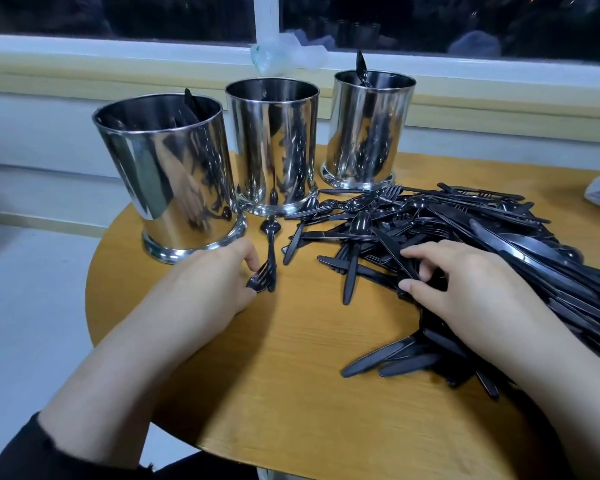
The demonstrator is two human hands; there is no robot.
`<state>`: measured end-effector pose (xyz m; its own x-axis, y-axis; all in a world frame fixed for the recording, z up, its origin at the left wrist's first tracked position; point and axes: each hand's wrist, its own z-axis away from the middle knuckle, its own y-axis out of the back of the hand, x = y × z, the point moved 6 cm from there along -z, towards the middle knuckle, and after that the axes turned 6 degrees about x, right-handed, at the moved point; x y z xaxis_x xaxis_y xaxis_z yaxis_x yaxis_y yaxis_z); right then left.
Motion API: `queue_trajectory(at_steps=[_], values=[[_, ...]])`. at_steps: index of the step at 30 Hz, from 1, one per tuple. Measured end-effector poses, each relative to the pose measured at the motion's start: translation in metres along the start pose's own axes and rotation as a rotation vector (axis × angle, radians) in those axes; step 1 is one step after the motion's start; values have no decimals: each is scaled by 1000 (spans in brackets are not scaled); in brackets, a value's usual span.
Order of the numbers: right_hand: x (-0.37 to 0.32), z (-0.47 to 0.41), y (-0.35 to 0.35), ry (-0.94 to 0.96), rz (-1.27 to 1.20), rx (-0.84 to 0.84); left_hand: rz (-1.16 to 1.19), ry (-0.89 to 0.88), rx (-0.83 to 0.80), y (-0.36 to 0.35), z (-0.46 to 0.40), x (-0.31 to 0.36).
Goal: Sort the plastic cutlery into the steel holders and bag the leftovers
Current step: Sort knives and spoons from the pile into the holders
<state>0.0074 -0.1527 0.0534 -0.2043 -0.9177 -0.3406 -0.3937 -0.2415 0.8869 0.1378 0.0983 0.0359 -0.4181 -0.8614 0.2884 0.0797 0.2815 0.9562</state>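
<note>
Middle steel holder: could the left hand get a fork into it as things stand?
Probably yes. The left hand holds forks just in front of the middle steel holder, whose mouth is open with nothing between them.

My left hand (pixel 219 275) pinches forks (pixel 269 263) near the table's (pixel 291 393) left edge; my right hand (pixel 465 285) digs into the cutlery pile (pixel 447 237) behind three holders (pixel 272 147).

Both bare forearms reach forward over the tabletop (pixel 291 393), dark sleeves pushed back. The left hand (pixel 219 278) lies on its side, fingers curled, pinching a fork (pixel 269 258). The right hand (pixel 465 282) is palm down, fingers bent and clawing into the cutlery pile (pixel 447 237).
</note>
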Motion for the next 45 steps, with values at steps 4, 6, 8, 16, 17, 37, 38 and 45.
queue_trajectory(at_steps=[4, 6, 8, 16, 17, 37, 38, 45], values=[[1, -1, -1, -4, -9, 7, 95, -2, 22, 1, 1, 1], [1, -1, -1, -4, -21, 19, 168, -10, 73, 6, 1, 3], [1, 0, 0, -1, -23, 31, 218, -25, 119, 10, 1, 9], [7, 1, 13, -87, -249, 141, 865, 17, 289, 21, 3, 54], [9, 1, 16, -116, -325, 154, 928, 32, 293, 19, 1, 61], [39, 2, 19, -402, -1133, 108, 1147, -14, -11, -27, -13, 152], [40, 2, 20, -401, -1124, 120, 1118, -36, -14, -27, -11, 154], [46, 0, 34, -324, -952, 180, 1200, -39, -182, -42, 3, 164]])
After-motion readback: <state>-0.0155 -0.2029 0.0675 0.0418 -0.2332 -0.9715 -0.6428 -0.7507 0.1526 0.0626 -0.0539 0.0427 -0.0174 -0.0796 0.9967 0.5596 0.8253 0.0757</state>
